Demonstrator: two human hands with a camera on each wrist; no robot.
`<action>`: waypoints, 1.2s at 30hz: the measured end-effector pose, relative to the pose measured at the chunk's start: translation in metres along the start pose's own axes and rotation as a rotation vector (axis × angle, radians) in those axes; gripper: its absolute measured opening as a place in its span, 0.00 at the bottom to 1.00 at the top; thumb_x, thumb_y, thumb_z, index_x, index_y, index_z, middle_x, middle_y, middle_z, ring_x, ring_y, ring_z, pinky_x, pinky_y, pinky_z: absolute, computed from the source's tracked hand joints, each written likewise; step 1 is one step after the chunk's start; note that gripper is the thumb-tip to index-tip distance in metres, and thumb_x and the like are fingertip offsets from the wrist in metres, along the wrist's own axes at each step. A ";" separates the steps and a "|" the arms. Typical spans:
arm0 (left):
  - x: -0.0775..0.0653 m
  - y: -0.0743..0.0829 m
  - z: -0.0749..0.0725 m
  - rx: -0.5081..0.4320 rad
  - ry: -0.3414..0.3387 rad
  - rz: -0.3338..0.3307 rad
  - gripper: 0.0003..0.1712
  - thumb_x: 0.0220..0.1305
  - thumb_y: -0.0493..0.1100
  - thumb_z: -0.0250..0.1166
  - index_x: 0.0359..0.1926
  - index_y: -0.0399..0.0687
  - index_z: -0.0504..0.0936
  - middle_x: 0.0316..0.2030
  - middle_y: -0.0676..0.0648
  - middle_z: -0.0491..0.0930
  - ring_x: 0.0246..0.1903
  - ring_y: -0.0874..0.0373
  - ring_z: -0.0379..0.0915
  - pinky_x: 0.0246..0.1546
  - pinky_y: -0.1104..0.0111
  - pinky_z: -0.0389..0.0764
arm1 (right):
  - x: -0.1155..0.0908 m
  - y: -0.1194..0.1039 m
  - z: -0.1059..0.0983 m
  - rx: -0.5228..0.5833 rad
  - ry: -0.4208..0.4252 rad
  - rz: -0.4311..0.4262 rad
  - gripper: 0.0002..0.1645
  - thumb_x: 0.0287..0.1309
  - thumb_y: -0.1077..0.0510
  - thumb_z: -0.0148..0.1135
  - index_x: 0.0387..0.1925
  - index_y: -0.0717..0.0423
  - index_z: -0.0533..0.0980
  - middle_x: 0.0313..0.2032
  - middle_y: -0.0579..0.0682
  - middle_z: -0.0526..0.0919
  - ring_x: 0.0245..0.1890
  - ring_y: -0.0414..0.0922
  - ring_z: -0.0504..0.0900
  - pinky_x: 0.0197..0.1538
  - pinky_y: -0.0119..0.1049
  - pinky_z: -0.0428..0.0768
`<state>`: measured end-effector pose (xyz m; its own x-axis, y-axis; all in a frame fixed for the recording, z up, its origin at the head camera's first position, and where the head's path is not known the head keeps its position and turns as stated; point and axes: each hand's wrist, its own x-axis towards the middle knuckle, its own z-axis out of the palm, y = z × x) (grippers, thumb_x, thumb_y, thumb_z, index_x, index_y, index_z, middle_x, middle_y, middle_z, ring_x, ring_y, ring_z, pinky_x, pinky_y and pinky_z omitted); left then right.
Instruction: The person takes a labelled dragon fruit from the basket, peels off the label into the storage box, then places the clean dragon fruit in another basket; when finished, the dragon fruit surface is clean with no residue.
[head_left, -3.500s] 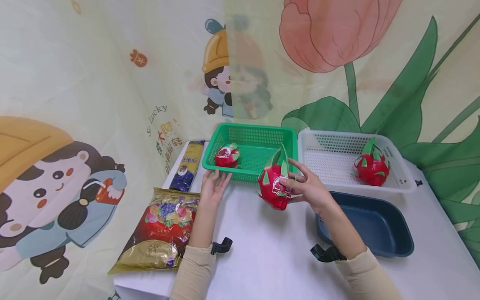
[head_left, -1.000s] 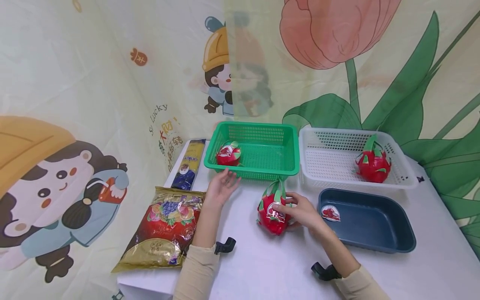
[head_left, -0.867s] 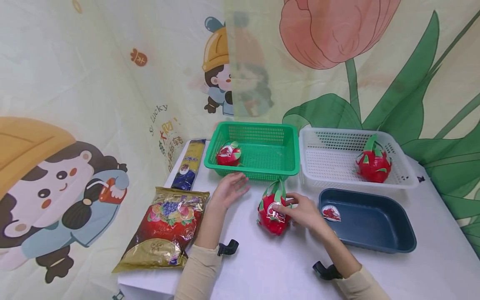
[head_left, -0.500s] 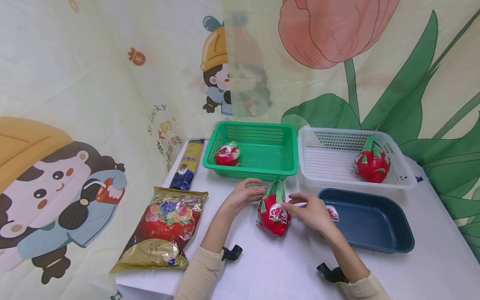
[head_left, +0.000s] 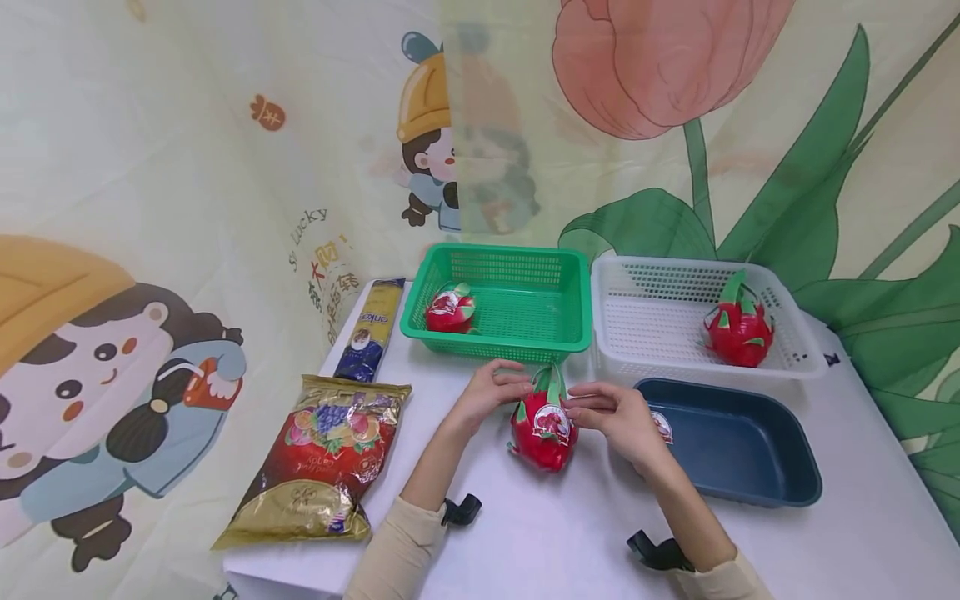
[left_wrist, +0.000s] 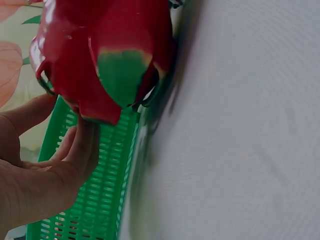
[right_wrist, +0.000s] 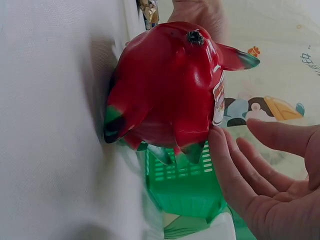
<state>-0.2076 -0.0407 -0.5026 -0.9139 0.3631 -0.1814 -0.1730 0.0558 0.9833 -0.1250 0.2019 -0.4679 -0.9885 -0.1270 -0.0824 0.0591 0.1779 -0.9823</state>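
A red dragon fruit (head_left: 542, 450) with green leaf tips and a round sticker lies on the white table (head_left: 540, 533), leaves toward the green basket. My left hand (head_left: 491, 393) is at its upper left side, fingertips right by the leaves. From the other side my right hand (head_left: 621, 417) reaches in with fairly straight fingers, their tips at the sticker's edge. In the left wrist view the fingers touch the lower end of the fruit (left_wrist: 115, 30), thumb apart. The right wrist view shows an index fingertip against the fruit (right_wrist: 160, 95), its thumb away from it.
The green basket (head_left: 495, 343) behind holds another dragon fruit (head_left: 450, 310). Right of it, a white basket (head_left: 637, 329) holds a third one (head_left: 739, 333). A dark blue basin (head_left: 750, 442) with a sticker inside stands at right. A candy bag (head_left: 318, 458) and a yellow-blue packet (head_left: 371, 329) lie left.
The right hand lowered the dragon fruit from in front of the green basket to the table and loosened its grip. My left hand came from the basket's rim to the fruit.
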 end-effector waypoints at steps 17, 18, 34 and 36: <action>0.005 -0.003 0.009 -0.195 0.012 -0.059 0.26 0.65 0.34 0.72 0.61 0.31 0.76 0.49 0.38 0.87 0.38 0.59 0.86 0.50 0.66 0.87 | -0.002 0.006 -0.002 -0.030 -0.028 0.029 0.21 0.60 0.61 0.76 0.53 0.66 0.83 0.42 0.58 0.90 0.40 0.44 0.88 0.46 0.31 0.86; 0.005 -0.003 0.010 -0.202 0.010 -0.063 0.26 0.65 0.34 0.72 0.61 0.31 0.76 0.49 0.40 0.87 0.38 0.60 0.86 0.50 0.67 0.87 | -0.003 0.006 -0.002 -0.031 -0.028 0.029 0.22 0.59 0.61 0.76 0.53 0.66 0.83 0.42 0.58 0.90 0.40 0.45 0.89 0.46 0.31 0.86; 0.002 -0.008 0.005 -0.157 -0.002 -0.056 0.24 0.65 0.37 0.73 0.61 0.33 0.83 0.56 0.40 0.86 0.48 0.57 0.85 0.54 0.65 0.85 | -0.003 0.014 0.010 0.056 0.011 0.059 0.20 0.56 0.65 0.77 0.48 0.71 0.82 0.38 0.59 0.89 0.35 0.46 0.88 0.41 0.37 0.90; 0.002 -0.007 0.005 -0.150 -0.004 -0.051 0.24 0.64 0.37 0.74 0.60 0.34 0.84 0.55 0.42 0.86 0.48 0.57 0.85 0.55 0.64 0.85 | -0.003 0.014 0.010 0.056 0.013 0.060 0.19 0.57 0.65 0.77 0.47 0.71 0.82 0.37 0.59 0.89 0.35 0.45 0.88 0.41 0.36 0.89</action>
<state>-0.2062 -0.0362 -0.5100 -0.9010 0.3672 -0.2310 -0.2726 -0.0650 0.9599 -0.1195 0.1954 -0.4831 -0.9846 -0.1054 -0.1397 0.1256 0.1303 -0.9835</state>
